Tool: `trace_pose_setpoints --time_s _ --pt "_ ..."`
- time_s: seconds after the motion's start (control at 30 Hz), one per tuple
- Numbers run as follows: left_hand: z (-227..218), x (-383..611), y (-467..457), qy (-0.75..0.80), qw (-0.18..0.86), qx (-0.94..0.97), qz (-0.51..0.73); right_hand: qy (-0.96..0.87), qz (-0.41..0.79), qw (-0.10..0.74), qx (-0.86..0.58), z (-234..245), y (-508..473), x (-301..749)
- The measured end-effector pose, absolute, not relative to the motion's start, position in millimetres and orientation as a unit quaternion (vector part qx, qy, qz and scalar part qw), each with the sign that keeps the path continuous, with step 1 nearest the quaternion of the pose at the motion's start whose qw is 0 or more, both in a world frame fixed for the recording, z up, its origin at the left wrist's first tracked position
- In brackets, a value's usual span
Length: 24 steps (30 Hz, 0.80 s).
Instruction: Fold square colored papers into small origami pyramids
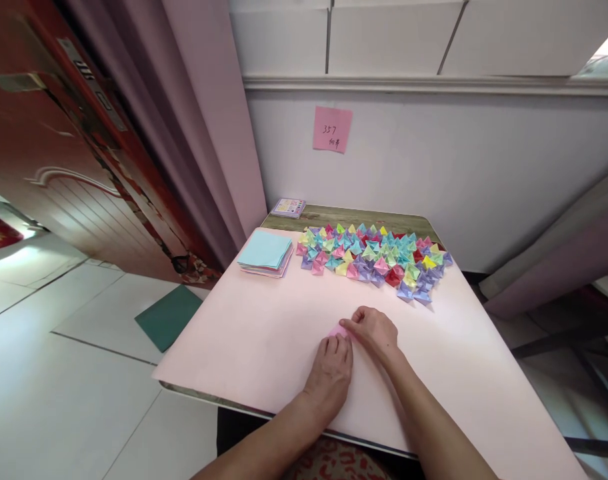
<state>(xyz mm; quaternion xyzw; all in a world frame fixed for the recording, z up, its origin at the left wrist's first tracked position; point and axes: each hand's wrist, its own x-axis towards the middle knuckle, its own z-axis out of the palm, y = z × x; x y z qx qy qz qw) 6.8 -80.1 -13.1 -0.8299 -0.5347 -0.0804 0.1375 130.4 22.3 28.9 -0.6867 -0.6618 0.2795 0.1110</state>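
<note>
My left hand (333,368) and my right hand (375,333) rest together on the pale pink sheet (264,340) that covers the table. Between their fingertips lies a small pink piece of paper (339,331), mostly hidden by the fingers. Both hands have their fingers curled and pressed down on it. Beyond the hands spreads a field of several folded paper shapes (371,260) in many colours. A stack of square paper (265,253), light blue on top, lies to the left of them.
A small printed packet (288,207) lies at the table's far left corner by the wall. A pink sticky note (332,129) hangs on the wall. A green sheet (169,316) lies on the tiled floor left of the table. Curtains hang on both sides.
</note>
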Motion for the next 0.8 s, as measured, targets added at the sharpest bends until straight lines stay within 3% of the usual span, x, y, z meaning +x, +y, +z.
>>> trace_pose_setpoints --time_s 0.17,0.6,0.8 --pt "-12.0 8.4 -79.6 -0.533 0.139 -0.832 -0.068 -0.672 0.297 0.112 -0.669 29.1 13.0 145.6" --pt "1.3 -2.2 -81.5 -0.531 0.069 -0.841 -0.079 -0.699 0.173 0.15 -0.678 13.2 -14.4 153.0" --pt "-5.7 -13.7 -81.5 -0.514 0.025 -0.841 -0.165 -0.689 0.256 0.14 -0.664 26.0 -3.3 148.8"
